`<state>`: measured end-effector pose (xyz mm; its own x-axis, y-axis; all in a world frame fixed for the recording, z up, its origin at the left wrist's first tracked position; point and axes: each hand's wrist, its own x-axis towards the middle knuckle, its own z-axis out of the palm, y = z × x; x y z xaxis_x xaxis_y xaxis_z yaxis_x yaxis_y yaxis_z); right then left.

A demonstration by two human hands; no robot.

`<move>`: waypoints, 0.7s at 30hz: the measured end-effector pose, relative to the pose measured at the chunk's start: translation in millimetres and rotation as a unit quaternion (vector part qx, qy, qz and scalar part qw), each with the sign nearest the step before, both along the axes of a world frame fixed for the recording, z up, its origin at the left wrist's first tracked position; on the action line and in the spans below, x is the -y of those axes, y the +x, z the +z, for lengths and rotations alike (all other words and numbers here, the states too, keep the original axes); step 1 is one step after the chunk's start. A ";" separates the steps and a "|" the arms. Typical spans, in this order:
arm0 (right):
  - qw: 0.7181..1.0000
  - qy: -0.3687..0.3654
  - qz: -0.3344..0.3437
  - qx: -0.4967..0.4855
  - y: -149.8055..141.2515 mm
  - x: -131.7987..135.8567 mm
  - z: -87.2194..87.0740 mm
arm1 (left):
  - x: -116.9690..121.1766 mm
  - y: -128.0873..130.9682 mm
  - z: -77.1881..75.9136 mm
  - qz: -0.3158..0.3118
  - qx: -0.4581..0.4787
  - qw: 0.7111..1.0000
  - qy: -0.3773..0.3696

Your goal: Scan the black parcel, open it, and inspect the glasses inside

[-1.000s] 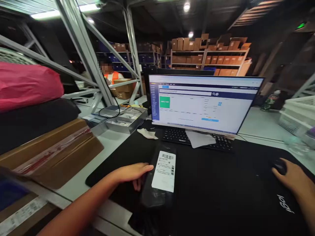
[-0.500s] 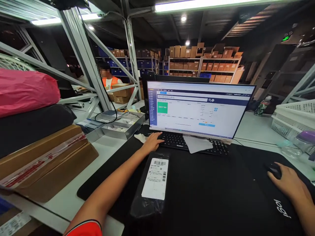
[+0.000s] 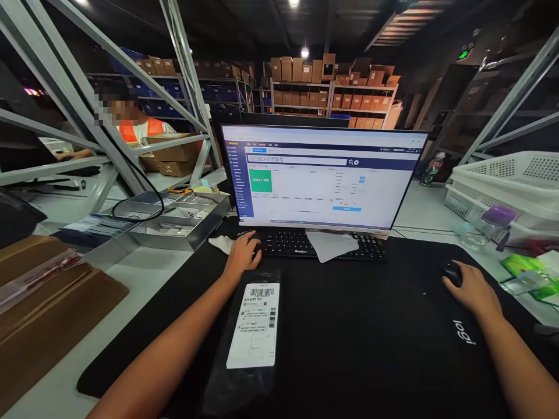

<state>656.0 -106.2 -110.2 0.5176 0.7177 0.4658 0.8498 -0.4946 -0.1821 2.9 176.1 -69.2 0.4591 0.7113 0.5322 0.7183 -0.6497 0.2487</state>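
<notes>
Left hand [image 3: 240, 254] rests at the left end of the keyboard [image 3: 283, 240] — fingers released; right hand [image 3: 476, 291] grasps the mouse [image 3: 450, 272] (on the mat [image 3: 349, 326], right). The package [image 3: 253, 329] lies near — left of centre.

Pkg [image 3: 253, 331] on mat [image 3: 358, 331], before kbd [image 3: 286, 241] & monitor [image 3: 314, 186] (mouse [image 3: 451, 272] on R).

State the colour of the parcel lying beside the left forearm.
The parcel is black, with a white label on top; the head view shows it best.
</notes>
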 end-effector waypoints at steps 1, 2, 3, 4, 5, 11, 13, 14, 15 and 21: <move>1.000 -0.006 0.001 -0.002 -1.8 0.0 1.0 | 1.4 -2.1 1.1 0.020 0.010 1.000 0.005; 1.000 -0.014 -0.001 -0.006 -3.9 0.1 2.7 | 2.4 -4.8 2.4 0.042 0.020 0.999 0.009; 1.000 -0.020 -0.008 -0.006 -6.9 0.1 5.3 | 2.8 -7.8 3.7 0.065 0.029 0.997 0.012; 1.000 -0.021 -0.019 0.004 -11.4 -0.3 9.1 | 2.9 -10.9 5.0 0.088 0.039 0.995 0.014; 0.999 -0.017 -0.024 0.025 -18.5 -1.5 14.0 | 2.8 -14.1 6.2 0.109 0.048 0.993 0.015; 0.962 0.075 0.237 0.117 -148.8 -42.7 50.3 | 1.8 -26.1 11.0 0.191 0.095 0.977 0.014; 0.917 0.028 0.388 0.089 -210.6 -65.7 53.3 | 1.5 -28.4 11.4 0.204 0.103 0.973 0.013; 0.894 -0.005 0.438 0.093 -237.7 -76.8 52.5 | 1.2 -29.6 11.5 0.209 0.106 0.972 0.012; 0.880 -0.022 0.464 0.099 -260.5 -87.1 50.6 | 0.9 -30.8 11.6 0.211 0.108 0.971 0.012; 0.869 0.027 0.494 0.001 -306.8 -129.7 47.5 | -0.4 -31.2 11.3 0.190 0.108 0.976 0.007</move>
